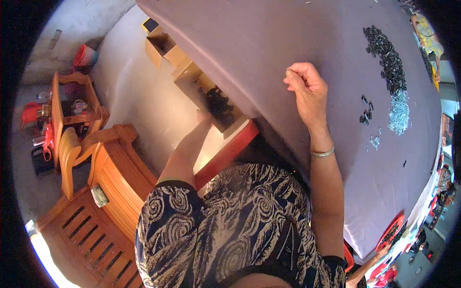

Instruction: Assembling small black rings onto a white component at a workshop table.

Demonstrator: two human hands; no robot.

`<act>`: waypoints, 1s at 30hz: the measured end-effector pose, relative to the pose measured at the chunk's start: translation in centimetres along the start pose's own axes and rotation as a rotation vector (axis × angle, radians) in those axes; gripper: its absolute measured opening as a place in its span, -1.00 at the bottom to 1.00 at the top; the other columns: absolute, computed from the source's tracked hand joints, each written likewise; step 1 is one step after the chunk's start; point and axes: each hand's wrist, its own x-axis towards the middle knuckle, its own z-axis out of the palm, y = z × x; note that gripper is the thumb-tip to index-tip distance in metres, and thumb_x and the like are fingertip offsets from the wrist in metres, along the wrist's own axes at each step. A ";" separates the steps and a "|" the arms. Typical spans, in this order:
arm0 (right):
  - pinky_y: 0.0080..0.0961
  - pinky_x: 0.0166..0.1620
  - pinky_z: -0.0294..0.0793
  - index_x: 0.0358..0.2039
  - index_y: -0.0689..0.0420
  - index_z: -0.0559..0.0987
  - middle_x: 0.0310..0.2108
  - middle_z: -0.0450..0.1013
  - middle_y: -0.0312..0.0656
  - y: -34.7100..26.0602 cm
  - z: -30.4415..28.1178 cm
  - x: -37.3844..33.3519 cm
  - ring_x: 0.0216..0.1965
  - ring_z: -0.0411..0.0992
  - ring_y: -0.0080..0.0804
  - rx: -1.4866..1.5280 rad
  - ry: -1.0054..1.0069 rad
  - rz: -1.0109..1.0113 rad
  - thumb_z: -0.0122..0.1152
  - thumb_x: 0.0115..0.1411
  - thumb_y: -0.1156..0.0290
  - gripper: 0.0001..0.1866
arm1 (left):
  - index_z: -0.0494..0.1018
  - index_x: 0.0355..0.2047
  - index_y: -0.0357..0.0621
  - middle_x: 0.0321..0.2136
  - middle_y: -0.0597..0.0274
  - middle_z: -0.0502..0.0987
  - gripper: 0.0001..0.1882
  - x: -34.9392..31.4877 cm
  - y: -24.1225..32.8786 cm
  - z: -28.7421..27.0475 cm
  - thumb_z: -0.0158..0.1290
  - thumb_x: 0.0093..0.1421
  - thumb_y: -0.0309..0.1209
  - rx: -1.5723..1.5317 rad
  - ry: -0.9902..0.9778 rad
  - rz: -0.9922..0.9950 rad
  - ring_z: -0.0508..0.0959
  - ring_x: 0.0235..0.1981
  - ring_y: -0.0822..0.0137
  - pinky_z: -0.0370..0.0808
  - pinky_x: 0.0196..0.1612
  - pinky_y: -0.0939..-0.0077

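Observation:
My right hand [309, 91] is raised over the purple-grey cloth of the table [269, 43], thumb and fingers pinched together. Whatever may be between those fingertips is too small to make out. Lower down on the left, my left hand [205, 117] is at the side of an open cardboard box [189, 81] holding a heap of small black parts [219, 103]. Its fingers are blurred and partly hidden. To the right on the cloth lie a long pile of black parts [386, 60], a pile of small clear or silvery pieces [398, 113], and a few loose black parts [366, 110].
Another open carton [156, 50] stands beyond the box. A red edge [228, 153] runs beside my left forearm. Wooden furniture [105, 168] fills the left side. Other people's arms [362, 271] show at the right, near a red tray [391, 230].

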 end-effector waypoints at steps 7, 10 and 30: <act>-0.72 -0.40 0.38 -0.38 0.16 0.49 -0.49 0.43 -0.39 0.4 -0.6 0.2 -0.47 0.37 -0.71 -0.012 0.030 0.002 0.14 0.18 0.51 -0.98 | 0.19 0.04 -0.14 -0.20 -0.10 0.47 -0.27 -1.3 1.1 -2.1 0.04 0.05 0.14 -0.311 -0.236 -0.252 0.55 -0.32 -0.10 0.55 -0.44 0.06; -0.72 -0.40 0.38 -0.38 0.16 0.48 -0.49 0.42 -0.39 0.7 -0.7 0.4 -0.46 0.38 -0.71 -0.047 0.015 -0.033 0.14 0.19 0.50 -0.97 | 0.17 0.06 -0.13 -0.17 -0.10 0.45 -0.23 -2.6 1.0 -3.0 0.08 0.02 0.14 -0.347 -0.228 -0.274 0.54 -0.27 -0.09 0.55 -0.44 0.06; -0.69 -0.46 0.30 -0.41 0.16 0.45 -0.56 0.36 -0.39 0.1 -3.5 0.3 -0.51 0.27 -0.74 -0.051 -0.120 -0.003 0.24 0.13 0.44 -0.87 | 0.20 0.01 -0.33 -0.12 -0.19 0.33 -0.25 -0.5 11.4 -11.4 0.25 -0.04 -0.12 0.105 0.541 0.420 0.43 -0.15 -0.02 0.40 -0.05 0.12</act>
